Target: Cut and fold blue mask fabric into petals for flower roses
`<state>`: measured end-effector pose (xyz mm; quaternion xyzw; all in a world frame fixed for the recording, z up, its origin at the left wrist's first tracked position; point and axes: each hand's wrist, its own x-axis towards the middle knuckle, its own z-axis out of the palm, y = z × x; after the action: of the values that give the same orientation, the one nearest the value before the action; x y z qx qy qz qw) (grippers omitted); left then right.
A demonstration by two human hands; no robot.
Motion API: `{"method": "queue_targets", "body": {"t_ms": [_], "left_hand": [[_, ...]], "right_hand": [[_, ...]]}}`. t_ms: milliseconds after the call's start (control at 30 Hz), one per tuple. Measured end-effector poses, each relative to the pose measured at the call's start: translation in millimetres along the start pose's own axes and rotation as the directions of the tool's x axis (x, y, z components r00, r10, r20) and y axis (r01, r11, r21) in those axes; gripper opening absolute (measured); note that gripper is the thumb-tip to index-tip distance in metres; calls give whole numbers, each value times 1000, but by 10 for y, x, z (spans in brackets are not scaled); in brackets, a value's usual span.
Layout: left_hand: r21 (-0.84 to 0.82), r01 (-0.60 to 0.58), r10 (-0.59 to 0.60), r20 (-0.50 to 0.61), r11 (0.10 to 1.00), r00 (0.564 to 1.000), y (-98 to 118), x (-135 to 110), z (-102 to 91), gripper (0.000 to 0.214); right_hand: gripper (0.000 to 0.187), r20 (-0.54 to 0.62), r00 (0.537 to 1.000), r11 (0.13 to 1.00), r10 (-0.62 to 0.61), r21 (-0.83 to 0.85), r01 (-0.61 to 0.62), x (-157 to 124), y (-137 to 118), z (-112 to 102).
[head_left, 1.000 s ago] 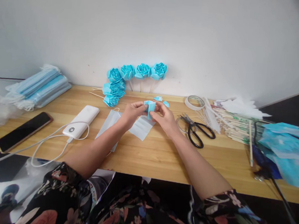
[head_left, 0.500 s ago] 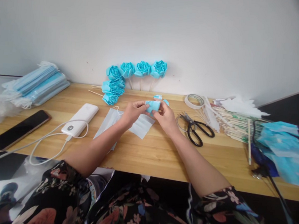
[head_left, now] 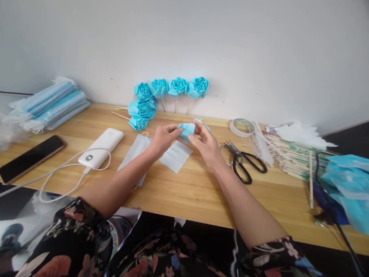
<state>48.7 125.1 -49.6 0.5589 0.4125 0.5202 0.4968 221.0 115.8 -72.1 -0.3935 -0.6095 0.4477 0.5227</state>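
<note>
A small folded piece of light blue mask fabric (head_left: 187,130) is held up between my two hands, above the middle of the table. My left hand (head_left: 164,139) pinches its left edge, thumb in front. My right hand (head_left: 208,146) holds the right edge between thumb and fingers; part of the fingers is hidden behind it. Below lies a white fabric square (head_left: 177,157). A cut face mask (head_left: 134,149) lies partly under my left forearm. Behind my right hand, small blue scraps (head_left: 207,127) show in part.
Blue fabric roses (head_left: 178,86) on sticks lean at the wall. Masks (head_left: 55,103), a phone (head_left: 32,159) and a cabled power bank (head_left: 101,147) lie left. Rightward are scissors (head_left: 242,156), tape (head_left: 242,127), wrapped sticks (head_left: 294,156), blue pieces (head_left: 351,181) and a dark blue-handled tool (head_left: 330,203).
My right fingers have shifted and spread slightly at the fabric's right edge. The fabric has tilted a little. The whole view has shifted slightly.
</note>
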Motion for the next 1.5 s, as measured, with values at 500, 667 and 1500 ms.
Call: {"method": "queue_targets", "body": {"t_ms": [500, 667, 1500], "left_hand": [[-132, 51, -44, 53, 990, 998, -69, -16, 54, 33], [-126, 62, -59, 31, 990, 998, -72, -13, 44, 33], [-162, 90, -73, 107, 983, 992, 1, -31, 53, 36]], "right_hand": [[26, -187, 982, 999, 7, -45, -15, -6, -11, 18], [24, -185, 983, 1000, 10, -14, -13, -16, -41, 29], [20, -166, 985, 968, -56, -251, 13, -56, -183, 76]]}}
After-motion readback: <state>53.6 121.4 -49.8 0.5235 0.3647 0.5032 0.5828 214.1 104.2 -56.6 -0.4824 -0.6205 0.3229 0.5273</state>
